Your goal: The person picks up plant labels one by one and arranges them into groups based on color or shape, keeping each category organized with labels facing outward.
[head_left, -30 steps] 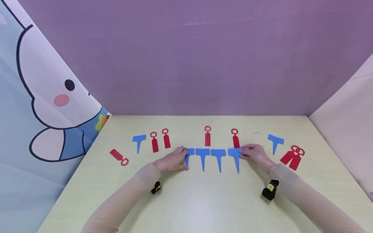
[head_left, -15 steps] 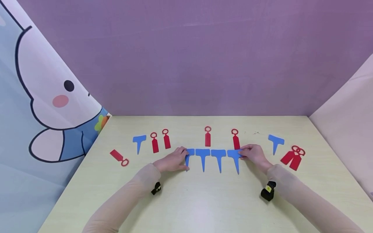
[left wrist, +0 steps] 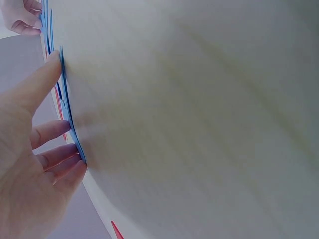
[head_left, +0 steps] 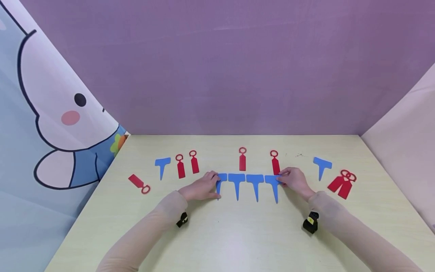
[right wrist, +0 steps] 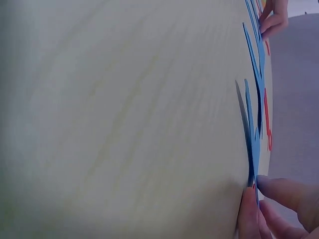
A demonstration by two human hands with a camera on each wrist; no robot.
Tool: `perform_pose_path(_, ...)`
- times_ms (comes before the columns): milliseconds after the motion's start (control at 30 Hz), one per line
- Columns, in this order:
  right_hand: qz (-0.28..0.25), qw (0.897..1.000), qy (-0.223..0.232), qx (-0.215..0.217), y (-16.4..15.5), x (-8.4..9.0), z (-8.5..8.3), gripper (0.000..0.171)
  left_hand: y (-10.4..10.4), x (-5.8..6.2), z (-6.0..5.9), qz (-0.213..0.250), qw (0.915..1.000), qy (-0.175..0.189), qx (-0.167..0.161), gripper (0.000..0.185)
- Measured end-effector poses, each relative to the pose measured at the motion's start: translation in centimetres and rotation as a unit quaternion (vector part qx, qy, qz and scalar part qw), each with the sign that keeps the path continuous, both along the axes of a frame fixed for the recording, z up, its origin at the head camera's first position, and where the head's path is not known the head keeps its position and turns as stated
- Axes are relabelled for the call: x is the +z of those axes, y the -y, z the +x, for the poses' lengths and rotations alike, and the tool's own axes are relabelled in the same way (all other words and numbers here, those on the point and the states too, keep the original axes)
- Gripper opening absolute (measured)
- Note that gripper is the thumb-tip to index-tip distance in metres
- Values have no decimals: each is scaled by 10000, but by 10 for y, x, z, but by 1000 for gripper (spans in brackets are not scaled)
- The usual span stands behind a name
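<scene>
Four-sided heads and pointed stems mark the blue T-shaped plant labels, set in a row on the table. My left hand rests at the leftmost blue label, fingertips on its head and thumb near its tip. Two more blue labels, a left one and a right one, lie between my hands. At the row's right end, my right hand pinches the head of another blue label; the right wrist view shows thumb and fingers on either side of this pinched label. Its stem points toward me.
Behind the row lie red ring-topped tags, one in the middle and one near my right hand. More red tags and a blue label lie left. Right are another blue label and overlapping red tags.
My right hand has shifted slightly left with its blue label, bringing the label closer to the row and straighter. My left hand has stayed in place.
</scene>
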State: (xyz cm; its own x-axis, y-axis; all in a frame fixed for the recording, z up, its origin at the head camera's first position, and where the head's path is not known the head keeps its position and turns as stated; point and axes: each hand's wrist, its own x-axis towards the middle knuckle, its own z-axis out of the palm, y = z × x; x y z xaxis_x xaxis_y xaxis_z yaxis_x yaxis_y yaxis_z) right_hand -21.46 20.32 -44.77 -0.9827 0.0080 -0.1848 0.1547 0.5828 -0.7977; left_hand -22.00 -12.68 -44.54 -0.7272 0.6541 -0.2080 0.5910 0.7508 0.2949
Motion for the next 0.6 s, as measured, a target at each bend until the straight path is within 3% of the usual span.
perform_pose_path(200,538,9981,-152,271,2,4,1,26,0,0,-1,1,10000,0,-17,64)
perform_pose_path(433,1387,9880,-450,506,3,6,0,28,0,1,1,82,10000,-34,-42,64)
perform_pose_path(600,1590,9846,-485,543,2,6,3,30,-1,1,2,98,9999,-19,-22,64)
